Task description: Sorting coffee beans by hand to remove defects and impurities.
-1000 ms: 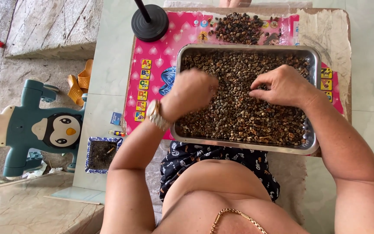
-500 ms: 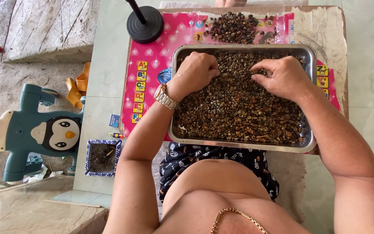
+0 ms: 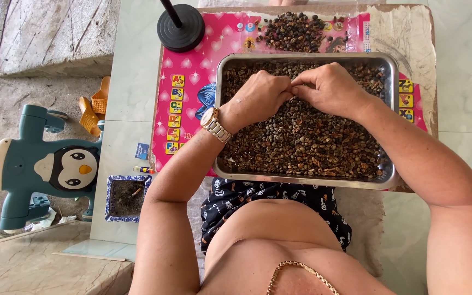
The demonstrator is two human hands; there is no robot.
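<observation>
A steel tray (image 3: 304, 180) full of brown and greenish beans (image 3: 301, 142) lies on a low table. My left hand (image 3: 259, 97), with a metal watch on its wrist, hovers over the far middle of the tray with its fingers curled. Just to its right is my right hand (image 3: 330, 87), fingers pinched. The fingertips of both hands meet over the beans. Whatever lies between the fingertips is hidden.
A pile of darker beans (image 3: 293, 30) sits on the pink picture mat (image 3: 188, 71) beyond the tray. A black round stand base (image 3: 180, 27) stands at the table's far left corner. On the floor to the left are a penguin toy (image 3: 55, 166), orange sandals (image 3: 96, 104) and a small square dish (image 3: 127, 198).
Both hands moved toward the far middle of the tray and came together. The right hand slid left; the left hand moved up and right. They were apart before.
</observation>
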